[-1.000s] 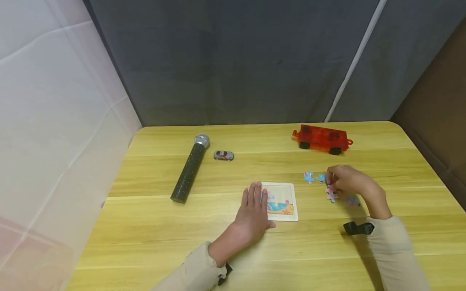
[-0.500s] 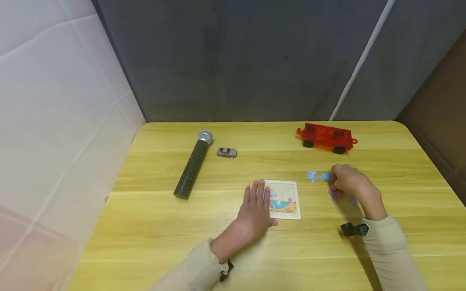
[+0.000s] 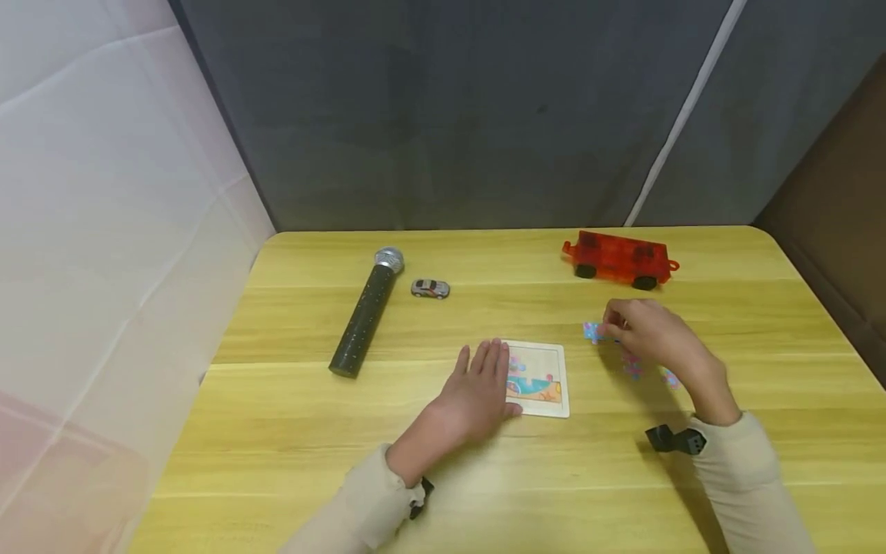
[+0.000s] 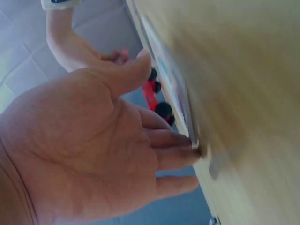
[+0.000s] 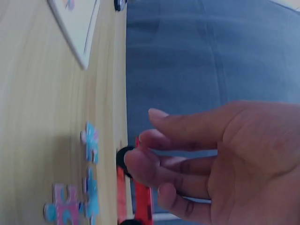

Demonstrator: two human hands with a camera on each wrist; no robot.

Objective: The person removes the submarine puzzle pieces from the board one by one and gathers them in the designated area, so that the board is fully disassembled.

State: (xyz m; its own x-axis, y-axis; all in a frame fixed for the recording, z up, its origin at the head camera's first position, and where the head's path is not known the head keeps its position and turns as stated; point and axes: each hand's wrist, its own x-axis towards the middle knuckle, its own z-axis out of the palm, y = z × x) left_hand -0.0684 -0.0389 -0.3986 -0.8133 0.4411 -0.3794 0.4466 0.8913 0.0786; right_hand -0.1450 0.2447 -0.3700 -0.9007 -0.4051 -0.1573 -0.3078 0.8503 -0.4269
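Observation:
My left hand [image 3: 472,392] rests with straight fingers over the left edge of a small puzzle board [image 3: 538,358], whose lower part holds a beach-like picture. In the left wrist view, the fingertips [image 4: 176,157] meet the board's edge. My right hand [image 3: 654,335] hovers over loose jigsaw pieces, fingers loosely bent and thumb apart from them. Nothing sits between those fingers in the right wrist view. A blue piece [image 3: 591,332] lies at the fingertips; another blue piece [image 5: 92,193] is mostly hidden in the head view. Pink pieces [image 3: 632,365] lie under and beside the hand.
At the back right stands a red toy wagon [image 3: 619,259] with black wheels. A black microphone [image 3: 364,315] with a silver head lies on the left, next to a small silver toy car [image 3: 431,288]. A grey partition [image 3: 443,115] rises behind the wooden table [image 3: 277,431].
My right hand has moved left and slightly away from me, from the pink piece toward the leftmost blue piece. My left hand stays at the board, shifted slightly left.

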